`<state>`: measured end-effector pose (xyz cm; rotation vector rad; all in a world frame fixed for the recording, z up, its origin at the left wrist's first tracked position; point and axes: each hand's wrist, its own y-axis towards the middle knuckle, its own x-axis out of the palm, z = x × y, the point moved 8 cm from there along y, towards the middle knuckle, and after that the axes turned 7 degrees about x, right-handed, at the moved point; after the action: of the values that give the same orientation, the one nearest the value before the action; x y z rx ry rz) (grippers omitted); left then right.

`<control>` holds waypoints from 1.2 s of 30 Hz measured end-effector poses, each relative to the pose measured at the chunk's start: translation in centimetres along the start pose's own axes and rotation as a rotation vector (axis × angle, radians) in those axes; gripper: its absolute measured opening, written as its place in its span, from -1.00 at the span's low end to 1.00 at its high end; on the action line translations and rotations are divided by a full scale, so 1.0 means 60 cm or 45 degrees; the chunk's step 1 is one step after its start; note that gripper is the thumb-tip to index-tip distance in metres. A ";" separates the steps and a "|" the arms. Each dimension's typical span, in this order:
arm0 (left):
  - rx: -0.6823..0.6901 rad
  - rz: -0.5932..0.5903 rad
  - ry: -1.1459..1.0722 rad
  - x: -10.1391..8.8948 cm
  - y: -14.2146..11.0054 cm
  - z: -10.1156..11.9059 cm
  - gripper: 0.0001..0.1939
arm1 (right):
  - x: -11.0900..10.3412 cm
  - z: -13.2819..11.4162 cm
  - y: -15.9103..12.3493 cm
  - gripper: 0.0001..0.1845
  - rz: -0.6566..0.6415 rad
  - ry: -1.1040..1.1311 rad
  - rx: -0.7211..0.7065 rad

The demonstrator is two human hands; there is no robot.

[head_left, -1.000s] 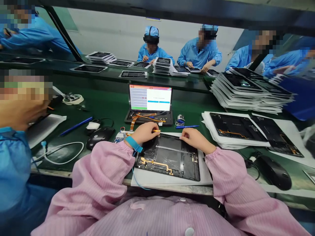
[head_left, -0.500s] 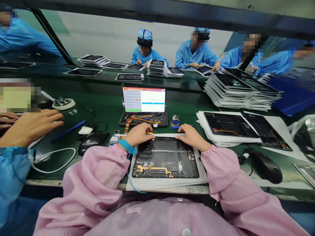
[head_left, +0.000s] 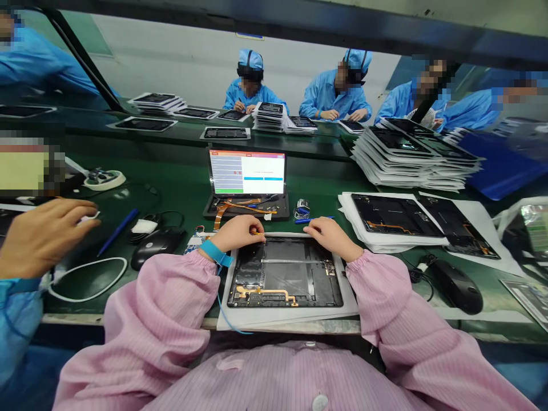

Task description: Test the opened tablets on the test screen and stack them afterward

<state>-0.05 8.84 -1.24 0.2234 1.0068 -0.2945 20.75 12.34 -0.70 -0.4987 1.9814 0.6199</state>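
Over the green tabletop [head_left: 180, 191], our left hand [head_left: 235, 234] still pinches a thin gold strip [head_left: 257, 233], while our open right hand [head_left: 329, 235] rests beside it on a black rectangular tablet panel [head_left: 285, 274].

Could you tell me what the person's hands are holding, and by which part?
The left hand pinches a small amber flex strip by one end; the right hand seems only to rest on the white sheet's top edge.
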 end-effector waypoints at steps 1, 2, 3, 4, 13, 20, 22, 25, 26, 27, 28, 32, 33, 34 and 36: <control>0.006 0.001 -0.019 -0.002 -0.001 -0.001 -0.61 | 0.000 0.001 0.000 -0.66 0.004 -0.003 0.006; 0.012 0.001 -0.032 -0.004 -0.001 -0.003 -0.60 | 0.000 0.000 0.000 -0.68 0.004 -0.002 0.008; 0.013 0.004 -0.036 -0.007 -0.002 -0.005 -0.62 | 0.000 -0.001 -0.001 -0.71 0.000 0.001 0.007; 0.006 0.010 -0.031 -0.009 -0.002 -0.007 -0.64 | 0.001 -0.003 -0.002 -0.73 -0.008 0.004 0.003; 0.019 0.030 0.064 -0.007 0.002 -0.016 -0.69 | 0.005 -0.017 -0.005 -0.78 -0.010 -0.094 -0.067; -0.005 -0.014 0.111 -0.003 -0.002 -0.011 -0.69 | 0.009 -0.015 -0.005 -0.90 -0.008 -0.055 -0.086; 0.002 -0.014 0.128 -0.003 -0.002 -0.008 -0.70 | 0.010 -0.018 -0.005 -0.93 -0.014 -0.036 -0.097; 0.028 -0.008 0.136 -0.004 -0.001 -0.006 -0.72 | 0.012 -0.021 -0.006 -0.95 -0.020 -0.031 -0.102; 0.037 -0.006 0.140 -0.004 0.000 -0.006 -0.73 | 0.014 -0.022 -0.006 -0.95 -0.022 -0.034 -0.102; 0.043 -0.006 0.147 -0.004 0.000 -0.006 -0.74 | 0.015 -0.022 -0.007 -0.95 -0.022 -0.036 -0.101; 0.046 -0.003 0.155 -0.004 0.000 -0.005 -0.75 | 0.017 -0.023 -0.007 -0.94 -0.023 -0.034 -0.101; 0.043 0.011 0.154 -0.004 -0.001 -0.003 -0.78 | 0.019 -0.024 -0.007 -0.92 -0.037 -0.008 -0.104; 0.043 0.015 0.147 -0.004 -0.001 -0.002 -0.79 | 0.019 -0.025 -0.007 -0.92 -0.044 0.002 -0.104; 0.042 0.019 0.141 -0.004 -0.001 -0.001 -0.80 | 0.019 -0.025 -0.007 -0.93 -0.048 0.014 -0.101; 0.039 0.022 0.132 -0.003 -0.002 -0.001 -0.82 | 0.018 -0.025 -0.006 -0.94 -0.052 0.049 -0.086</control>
<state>-0.22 8.76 -1.11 0.2771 1.1029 -0.2848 19.45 11.03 -1.13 -0.5948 1.9871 0.6580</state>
